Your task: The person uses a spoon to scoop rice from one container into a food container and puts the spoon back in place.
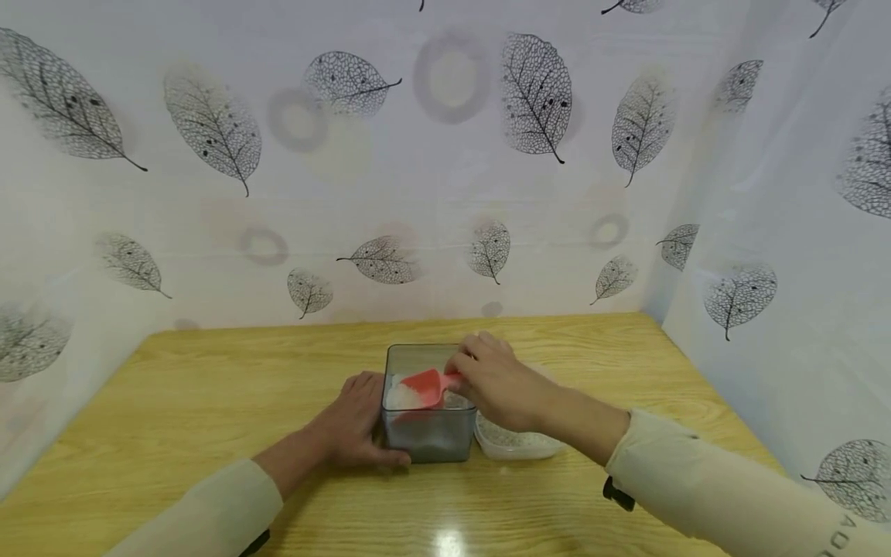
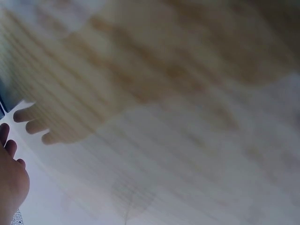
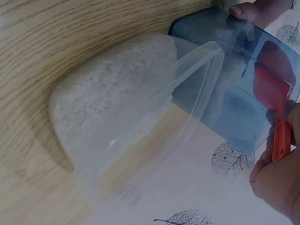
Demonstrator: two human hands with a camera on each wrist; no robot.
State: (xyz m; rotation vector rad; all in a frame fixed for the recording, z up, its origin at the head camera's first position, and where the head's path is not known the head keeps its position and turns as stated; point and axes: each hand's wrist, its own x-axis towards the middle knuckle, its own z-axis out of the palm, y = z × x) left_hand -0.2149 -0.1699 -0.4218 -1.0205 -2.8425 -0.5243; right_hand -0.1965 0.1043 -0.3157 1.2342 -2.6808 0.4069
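In the head view, my right hand (image 1: 504,387) grips the handle of a red scoop (image 1: 429,387), whose bowl is tilted inside a grey see-through bin (image 1: 431,442). White grains show in and around the scoop's mouth. My left hand (image 1: 355,425) rests along the bin's left side, its thumb extended at the front lower corner. From the right wrist, the scoop (image 3: 272,86) shows through the bin's wall. Beside the bin on the right stands a clear plastic tub (image 1: 518,450) of white rice (image 3: 112,79), partly hidden by my right hand in the head view.
All of this stands on a wood-grain table (image 1: 230,402). Leaf-printed white sheeting (image 1: 431,170) rises behind the table and at both sides. The tub touches or nearly touches the bin's right side; the exact gap cannot be told.
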